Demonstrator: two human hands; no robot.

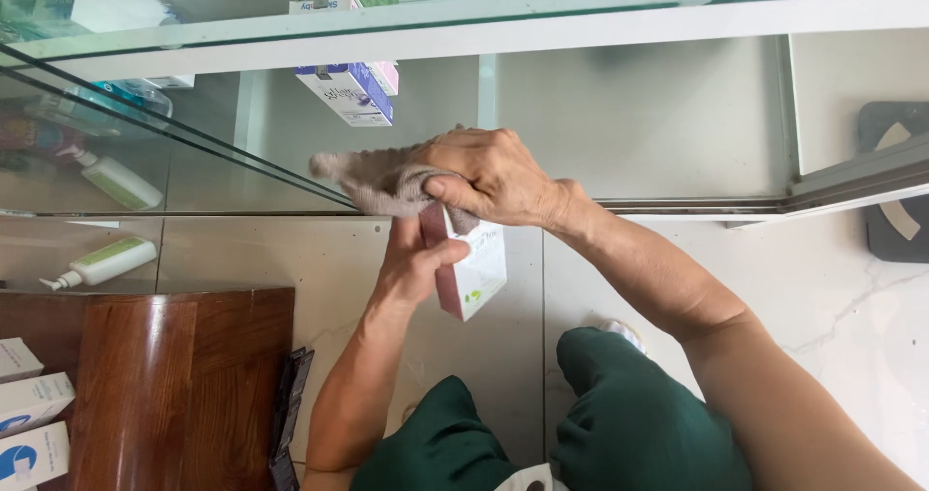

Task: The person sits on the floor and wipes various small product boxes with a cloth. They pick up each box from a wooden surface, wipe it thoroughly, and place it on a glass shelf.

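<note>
We gripped a small white-and-maroon box (471,268) in our left hand (414,264), fingers closed round its side, while our right hand (489,174) pressed a bunched grey cloth (377,181) against its top end, just in front of the glass shelf (542,12) edge, above the tiled floor (832,288).

Bright, even daylight — sharp, soft shadows, glass reflections.

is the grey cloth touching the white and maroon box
Touching: the head view shows the right hand pressing the grey cloth onto the top of the box.
</note>
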